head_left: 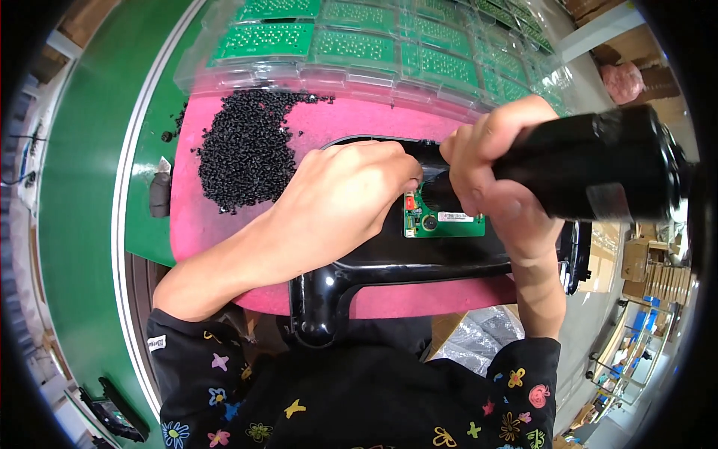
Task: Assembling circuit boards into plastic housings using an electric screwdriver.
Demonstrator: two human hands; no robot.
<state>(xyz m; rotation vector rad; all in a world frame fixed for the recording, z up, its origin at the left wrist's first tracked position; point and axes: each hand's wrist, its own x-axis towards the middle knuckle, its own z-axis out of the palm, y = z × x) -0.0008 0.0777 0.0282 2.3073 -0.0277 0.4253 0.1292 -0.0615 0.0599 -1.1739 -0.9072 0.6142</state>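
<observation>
Screwdriver (598, 168), a thick black powered one, lies nearly level, its long axis running from the right edge toward the middle, tip end pointing left and a little down at a small green circuit board (443, 223). The right hand (497, 168) wraps its front, fingers clamped round the barrel, forearm rising from below. The left hand (351, 191) comes in from the lower left, fingers bunched together at the tip, just above the board; whether they pinch anything is hidden. The board sits in a glossy black plastic housing (389, 262) on a pink mat (344, 120) on the green surface (82, 150). Black screws (247, 146) lie heaped on the mat's left; clear trays of green boards (359, 41) stand beyond.
</observation>
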